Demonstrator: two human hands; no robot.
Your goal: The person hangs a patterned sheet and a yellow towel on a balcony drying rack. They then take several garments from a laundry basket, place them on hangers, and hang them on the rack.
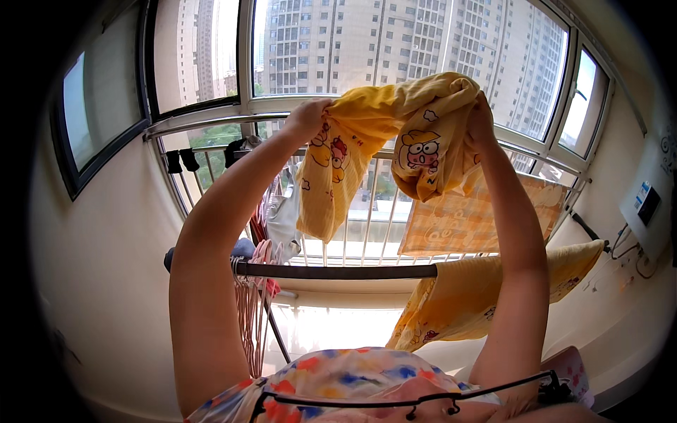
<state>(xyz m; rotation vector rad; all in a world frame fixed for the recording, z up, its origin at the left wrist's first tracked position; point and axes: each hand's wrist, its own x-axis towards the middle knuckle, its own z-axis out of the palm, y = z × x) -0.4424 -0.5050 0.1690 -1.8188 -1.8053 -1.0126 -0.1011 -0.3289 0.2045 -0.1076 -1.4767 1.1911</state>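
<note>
Both my arms are raised, with a yellow cartoon-print cloth (370, 113) stretched between my hands before the window. My left hand (309, 119) grips one upper edge of it, and a long flap hangs down below. At the other end my right hand (480, 121) is closed on the cloth, which is bunched and folded over there; some of those fingers are hidden behind it. Lower down, another yellow printed cloth (460, 296) is draped over the right part of a dark rack bar (344, 271), partly behind my right forearm.
Pink hangers (254, 317) hang from the bar's left part. Metal railings (346, 232) run below the window, holding an orange checked cloth (449, 222), black socks (189, 159) and a grey garment (283, 217). An opened window sash (100, 106) juts in at left.
</note>
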